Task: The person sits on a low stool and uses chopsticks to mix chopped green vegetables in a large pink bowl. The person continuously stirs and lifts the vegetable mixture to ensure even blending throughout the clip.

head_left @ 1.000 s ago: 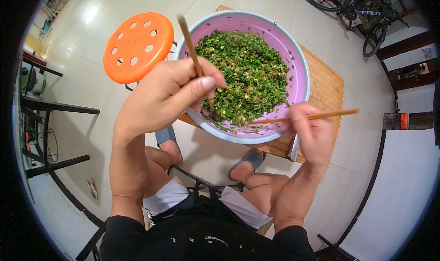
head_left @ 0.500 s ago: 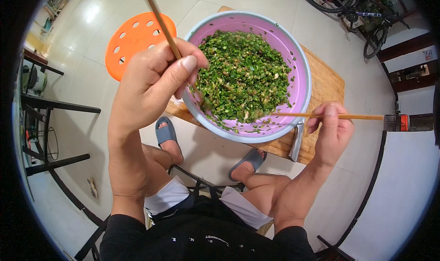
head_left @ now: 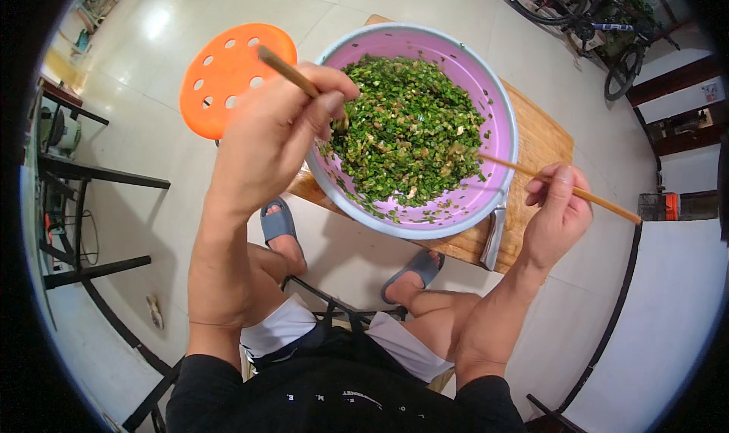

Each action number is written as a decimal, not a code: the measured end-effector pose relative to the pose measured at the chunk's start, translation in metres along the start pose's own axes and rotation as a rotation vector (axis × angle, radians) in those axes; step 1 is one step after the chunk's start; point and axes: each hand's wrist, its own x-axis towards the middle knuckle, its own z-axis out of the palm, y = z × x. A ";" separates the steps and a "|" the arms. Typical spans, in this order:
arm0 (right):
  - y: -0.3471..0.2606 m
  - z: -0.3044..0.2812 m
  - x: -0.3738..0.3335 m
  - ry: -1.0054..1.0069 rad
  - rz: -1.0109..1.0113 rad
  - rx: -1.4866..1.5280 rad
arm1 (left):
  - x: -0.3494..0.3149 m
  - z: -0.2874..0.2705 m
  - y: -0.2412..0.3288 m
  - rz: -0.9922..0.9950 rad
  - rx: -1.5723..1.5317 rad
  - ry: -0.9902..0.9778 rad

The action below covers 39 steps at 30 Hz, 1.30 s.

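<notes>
A large basin (head_left: 497,176), pink-purple inside with a pale blue rim, holds a heap of chopped green filling (head_left: 410,121) mixed with brownish bits. My left hand (head_left: 285,129) is closed round a wooden chopstick (head_left: 288,71) above the basin's left side; its lower part is mostly hidden behind the hand. On the right, my right hand (head_left: 560,209) pinches a second chopstick (head_left: 507,164), slanting over the rim with its tip at the right part of the filling. Green scraps cling to the basin's inner wall.
Beneath the basin lies a wooden board (head_left: 543,140), with a metal-handled knife (head_left: 493,239) at its near edge. An orange stool (head_left: 220,49) with round holes stands to the left. A bicycle (head_left: 585,34) is at the far right, and black-legged furniture (head_left: 99,171) at the left.
My left hand has moved slightly right, its chopstick tilting lower. The right chopstick has swung from nearly level to a slant, its tip moving up and right across the filling.
</notes>
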 end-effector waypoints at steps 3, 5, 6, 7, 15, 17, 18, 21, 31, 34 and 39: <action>0.010 0.005 0.007 0.024 -0.074 -0.204 | 0.005 0.002 -0.002 0.017 0.006 0.119; 0.011 0.015 0.006 -0.021 -0.062 -0.317 | 0.013 0.012 -0.011 0.026 -0.049 0.235; 0.009 0.015 0.005 -0.088 -0.025 -0.364 | 0.012 0.012 -0.014 -0.045 -0.014 0.181; 0.004 0.013 0.005 -0.155 0.012 -0.410 | 0.010 0.012 -0.015 -0.115 0.022 0.128; -0.020 0.010 -0.010 -0.330 0.193 -0.078 | 0.004 0.005 -0.009 -0.257 -0.256 0.004; -0.019 0.002 -0.006 -0.206 0.179 0.029 | 0.003 -0.003 -0.006 -0.299 -0.341 -0.033; -0.016 0.000 -0.003 -0.149 0.137 0.011 | 0.003 -0.006 -0.004 -0.319 -0.381 -0.050; -0.004 0.000 0.006 -0.016 0.036 -0.071 | 0.002 -0.008 -0.006 -0.271 -0.464 -0.003; 0.011 0.017 0.006 -0.273 -0.103 -0.353 | 0.010 0.013 -0.012 -0.223 -0.140 0.099; -0.004 0.010 0.004 -0.370 -0.081 -0.333 | 0.011 0.011 -0.002 -0.297 -0.145 -0.038; -0.010 -0.004 -0.001 -0.305 0.071 -0.100 | 0.007 0.002 -0.003 -0.242 -0.315 -0.066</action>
